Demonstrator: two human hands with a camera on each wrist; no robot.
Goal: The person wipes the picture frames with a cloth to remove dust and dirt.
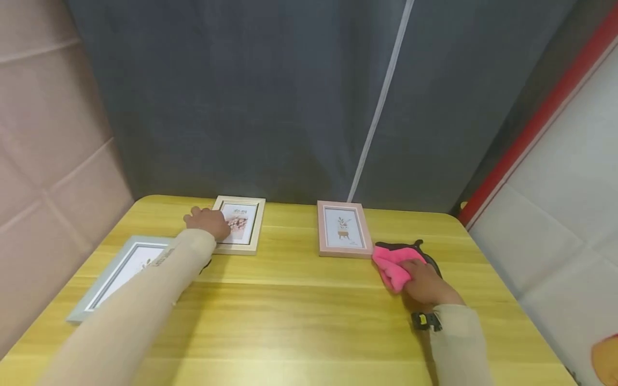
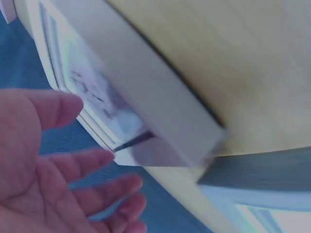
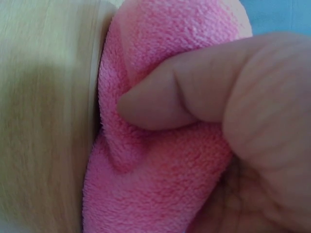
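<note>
In the head view my left hand (image 1: 208, 222) is over the left edge of a cream picture frame (image 1: 256, 228) with a flower print. The left wrist view shows that hand's fingers (image 2: 95, 194) spread and loosely bent, the thumb and index tips right at the edge of the cream frame (image 2: 160, 111). My right hand (image 1: 427, 281) grips a fluffy pink cloth (image 1: 392, 265), the thumb (image 3: 160, 94) pressing into its folds in the right wrist view. Partly hidden under the cloth is a flat black object (image 1: 431, 258) with a small knob and a curved edge.
A pink picture frame (image 1: 344, 251) with a plant print lies just left of the cloth. At the left, a grey-blue frame (image 1: 103, 284) is partly covered by my left forearm. The wooden table (image 1: 299, 321) ends at a dark curtain-like backing (image 1: 241, 107).
</note>
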